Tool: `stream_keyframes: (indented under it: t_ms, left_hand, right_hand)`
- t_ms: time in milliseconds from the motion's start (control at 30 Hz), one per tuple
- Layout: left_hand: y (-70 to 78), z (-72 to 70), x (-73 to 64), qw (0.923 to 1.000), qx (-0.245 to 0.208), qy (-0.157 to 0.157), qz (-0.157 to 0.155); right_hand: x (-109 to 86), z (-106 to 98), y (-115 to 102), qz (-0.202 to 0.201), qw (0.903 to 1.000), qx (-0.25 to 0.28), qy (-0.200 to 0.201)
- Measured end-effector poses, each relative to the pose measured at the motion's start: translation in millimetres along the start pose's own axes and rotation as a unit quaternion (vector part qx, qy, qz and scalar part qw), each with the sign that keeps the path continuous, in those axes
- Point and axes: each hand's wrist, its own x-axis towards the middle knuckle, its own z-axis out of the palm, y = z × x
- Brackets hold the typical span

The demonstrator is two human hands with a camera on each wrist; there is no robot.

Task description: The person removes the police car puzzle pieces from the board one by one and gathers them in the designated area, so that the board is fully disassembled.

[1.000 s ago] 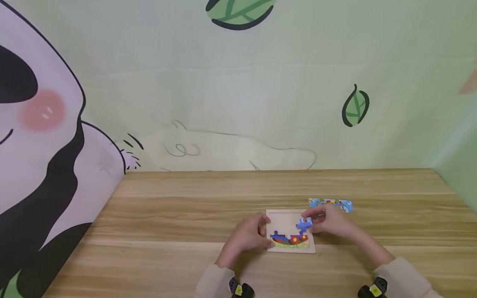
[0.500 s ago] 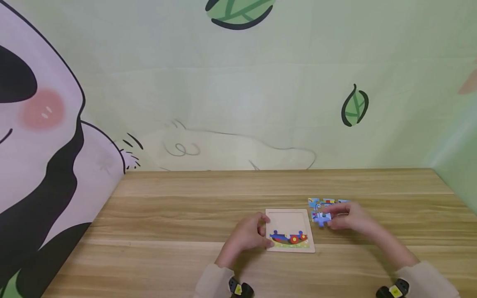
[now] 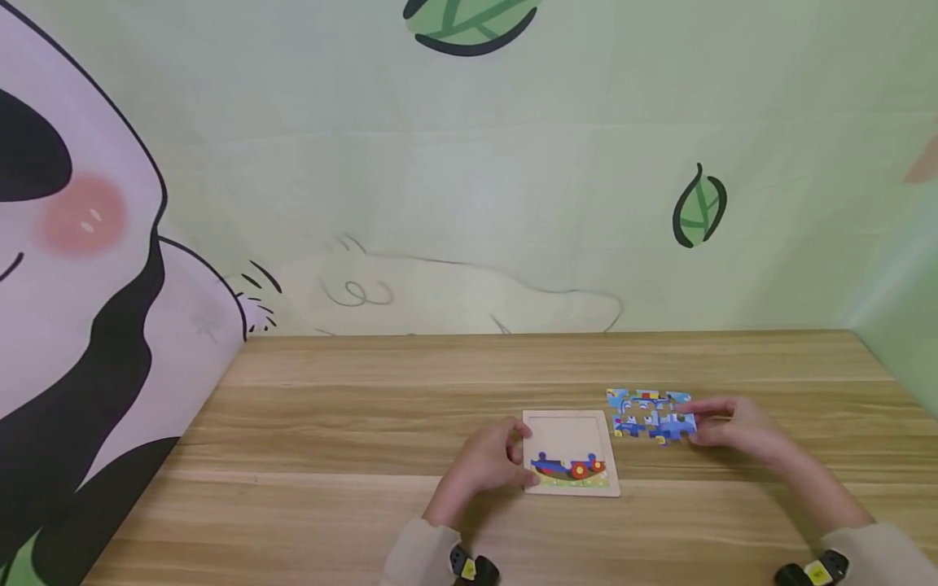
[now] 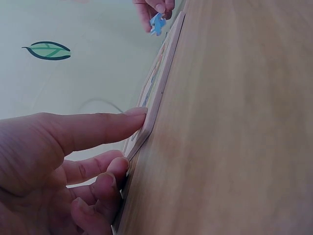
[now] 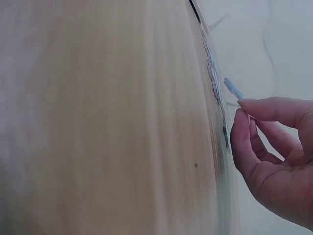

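Note:
My left hand (image 3: pixel 489 457) holds the left side of a square wooden puzzle tray (image 3: pixel 560 435). In the left wrist view its thumb lies over the rim, with the other fingers curled at the edge. Assembled pieces (image 3: pixel 567 469) with a red-wheeled vehicle picture fill the bottom of the tray; bare wood shows above them. To the tray's right, my right hand (image 3: pixel 742 426) pinches a light blue puzzle piece (image 5: pixel 234 89) between thumb and fingertips. That piece is raised off the table in the right wrist view and overlaps the loose blue pieces (image 3: pixel 628 425) in the head view.
Several loose puzzle pieces (image 3: pixel 618 397) lie in a group on the wooden table (image 3: pixel 352 439), just beyond the tray's upper right corner. Behind the table rises a pale green wall (image 3: pixel 469 179) with leaf and panda drawings.
My right hand has carried the blue piece from over the tray's right side rightward to the right end of the loose pieces, uncovering several of them. My left hand stays on the tray.

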Motion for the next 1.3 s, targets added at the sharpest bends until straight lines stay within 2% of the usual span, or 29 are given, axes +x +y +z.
stream_keyframes:
  t_ms: [433, 733, 1033, 1300]
  left_hand:
    - [-1.0, -0.5, 0.7, 1.0000, 0.000, 0.000, 0.005]
    - [-0.8, -0.4, 0.0, 1.0000, -0.004, -0.001, 0.002]
    - [-1.0, -0.6, -0.1, 1.0000, -0.004, 0.000, 0.000]
    - [1.1, -0.6, -0.4, 1.0000, 0.000, -0.001, -0.001]
  right_hand:
    - [-2.0, -8.8, 8.3, 0.021, 0.9996, -0.016, -0.003]
    - [-1.1, -7.0, 6.5, 0.001, 0.9966, -0.082, 0.000]
    - [-1.1, -5.0, 2.2, -0.034, 0.9887, -0.146, 0.008]
    - [-2.3, -2.8, -1.0, -0.037, 0.9842, -0.172, 0.020]
